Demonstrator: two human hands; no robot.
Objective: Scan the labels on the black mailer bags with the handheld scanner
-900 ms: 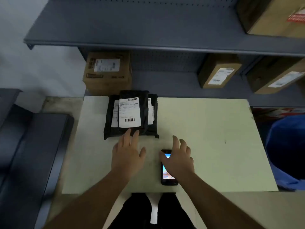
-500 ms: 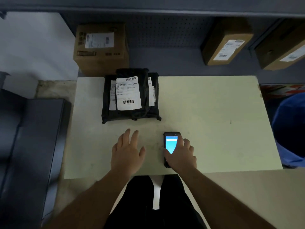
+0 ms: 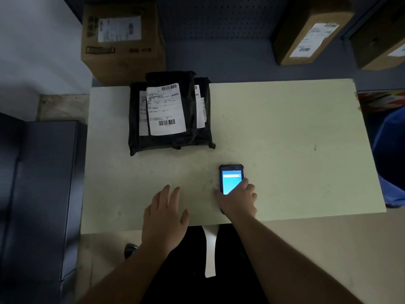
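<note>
Since half a second ago our right hand has settled further onto the handheld scanner, fingers curled over its near end and thumb along its left edge, gripping it where it lies on the pale table. Our left hand stays flat and spread, empty, beside it. We see the scanner's long axis running away from us, lit screen up. Its far end points just right of the black mailer bags, stacked with labels upward near the table's far left.
</note>
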